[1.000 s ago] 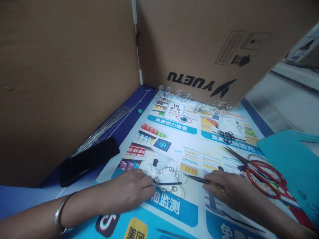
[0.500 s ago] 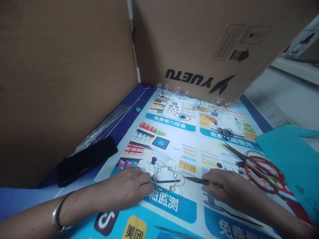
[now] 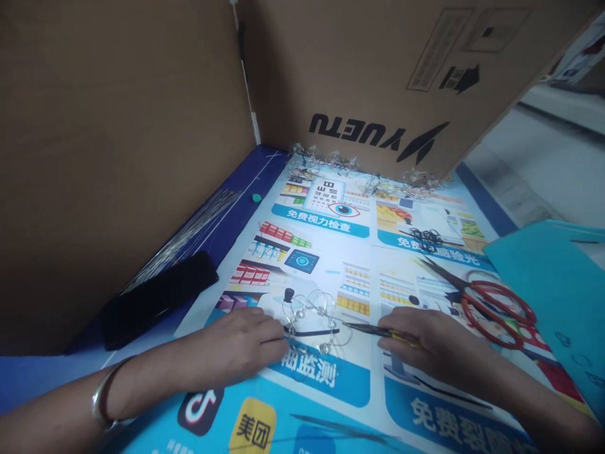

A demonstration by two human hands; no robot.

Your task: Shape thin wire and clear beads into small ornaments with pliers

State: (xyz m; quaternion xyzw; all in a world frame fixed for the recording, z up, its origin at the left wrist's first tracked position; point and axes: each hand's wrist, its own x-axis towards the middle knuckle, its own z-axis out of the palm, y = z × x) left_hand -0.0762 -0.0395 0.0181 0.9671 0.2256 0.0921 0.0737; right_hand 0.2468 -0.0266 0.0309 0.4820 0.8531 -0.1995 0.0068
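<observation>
A ring of looped thin wire with clear beads (image 3: 325, 347) rests on the printed sheet between my two hands. My left hand (image 3: 255, 340) lies at its left side, fingers pinched on the edge of the wire ring. Closed around needle-nose pliers (image 3: 368, 328) is my right hand (image 3: 416, 334). The dark tips of the pliers point left and reach the ring's right-hand wire loop. Whether the jaws grip that wire is too small to tell.
Red-handled scissors (image 3: 491, 309) lie beyond my right hand, by a turquoise folder (image 3: 543, 271). A black phone (image 3: 161, 299) and a bundle of thin wires (image 3: 189, 233) sit left. Beaded wire pieces (image 3: 340, 161) line the foot of the cardboard wall (image 3: 368, 75). Dark wire coils (image 3: 425, 238) lie nearer.
The whole view has shifted slightly, with the scene moving up in the picture. Both hands keep nearly the same places around the beaded wire ring, and the pliers stay at its right side.
</observation>
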